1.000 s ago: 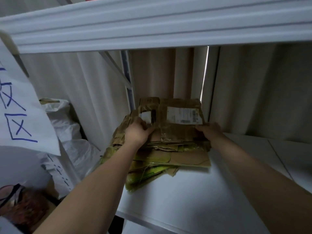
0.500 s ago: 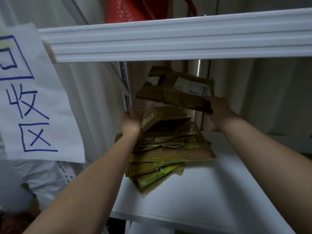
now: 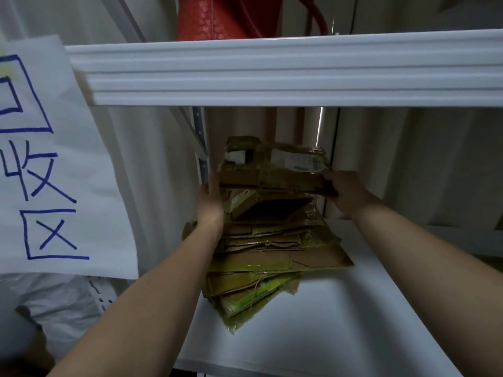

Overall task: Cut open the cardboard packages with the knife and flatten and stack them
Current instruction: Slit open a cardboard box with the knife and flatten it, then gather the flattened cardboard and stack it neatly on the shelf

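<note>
Cardboard piece (image 3: 275, 170) held above the stack (image 3: 272, 248), gripped at either end by both outstretched hands, left (image 3: 211, 202) and right (image 3: 344, 186).

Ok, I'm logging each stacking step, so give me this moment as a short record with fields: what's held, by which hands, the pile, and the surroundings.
held item: flattened cardboard piece with a white shipping label, raised above the pile
left hand: touches the piece's left edge; grip unclear
right hand: grips the piece's right edge
pile: stack of flattened cardboard, some with yellow-green tape
support: white shelf
above: upper shelf edge with a red bag on it
left side: paper sign with blue handwriting
knife: not in view
</note>
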